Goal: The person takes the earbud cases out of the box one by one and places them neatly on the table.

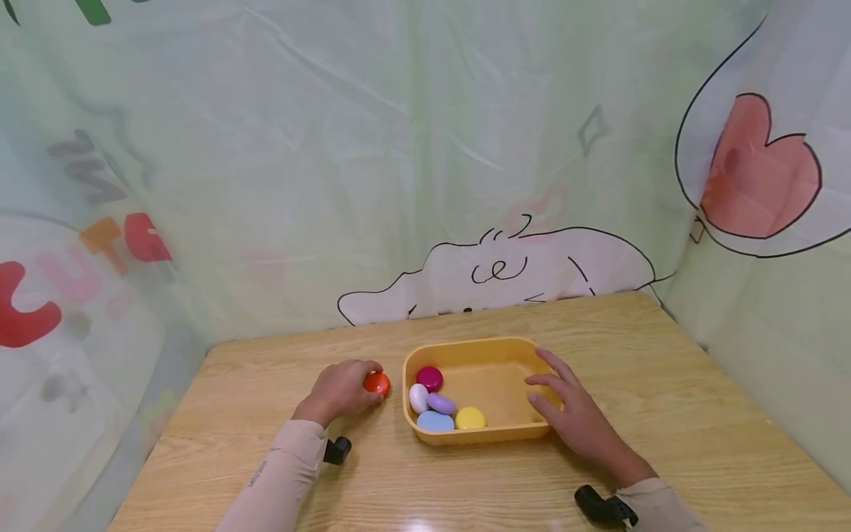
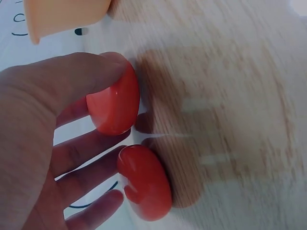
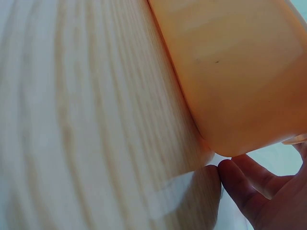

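Note:
My left hand [image 1: 342, 390] is on the table left of a yellow-orange tray [image 1: 501, 347]. It pinches a glossy red pebble-shaped piece [image 2: 117, 103] between thumb and fingers. A second red piece [image 2: 145, 182] lies by the lower fingers in the left wrist view; the hand hides it from the head camera. At the tray's right end is my right hand [image 1: 577, 414], its fingers loosely spread at the rim and holding nothing. Inside the tray's left part sit magenta [image 1: 429, 379], white [image 1: 419, 398], purple [image 1: 442, 403], light blue [image 1: 435, 421] and yellow [image 1: 470, 418] smooth rounded pieces.
The tray stands on a wood-grain table [image 1: 465, 488]. Behind the table and along both sides hangs a pale printed curtain [image 1: 299, 185], reaching down to the table's back edge. Each wrist carries a black strapped device, the left one [image 1: 337, 450] close to the tabletop.

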Motion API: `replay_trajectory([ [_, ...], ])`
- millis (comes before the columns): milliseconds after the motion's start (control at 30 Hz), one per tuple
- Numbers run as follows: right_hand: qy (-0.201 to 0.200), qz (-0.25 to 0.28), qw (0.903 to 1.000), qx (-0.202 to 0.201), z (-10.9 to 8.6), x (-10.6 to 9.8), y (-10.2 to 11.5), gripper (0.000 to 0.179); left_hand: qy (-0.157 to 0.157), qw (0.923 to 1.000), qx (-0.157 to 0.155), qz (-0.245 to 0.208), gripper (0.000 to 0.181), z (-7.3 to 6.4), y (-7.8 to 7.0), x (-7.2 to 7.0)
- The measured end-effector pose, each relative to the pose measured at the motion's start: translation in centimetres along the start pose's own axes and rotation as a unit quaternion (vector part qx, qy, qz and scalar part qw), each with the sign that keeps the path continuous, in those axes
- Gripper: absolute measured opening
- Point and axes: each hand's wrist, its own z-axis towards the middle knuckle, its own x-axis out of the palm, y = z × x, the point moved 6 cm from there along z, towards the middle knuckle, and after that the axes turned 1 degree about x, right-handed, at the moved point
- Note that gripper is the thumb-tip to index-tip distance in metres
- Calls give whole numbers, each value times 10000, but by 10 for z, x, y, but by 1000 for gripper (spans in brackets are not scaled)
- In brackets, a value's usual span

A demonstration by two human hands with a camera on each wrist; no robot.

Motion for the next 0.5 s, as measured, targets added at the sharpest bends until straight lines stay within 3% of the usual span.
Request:
replay_trajectory([
  [500,21,-7,9999,102,0,0,1,26,41,9998,120,179,45,-1,-2,1],
])
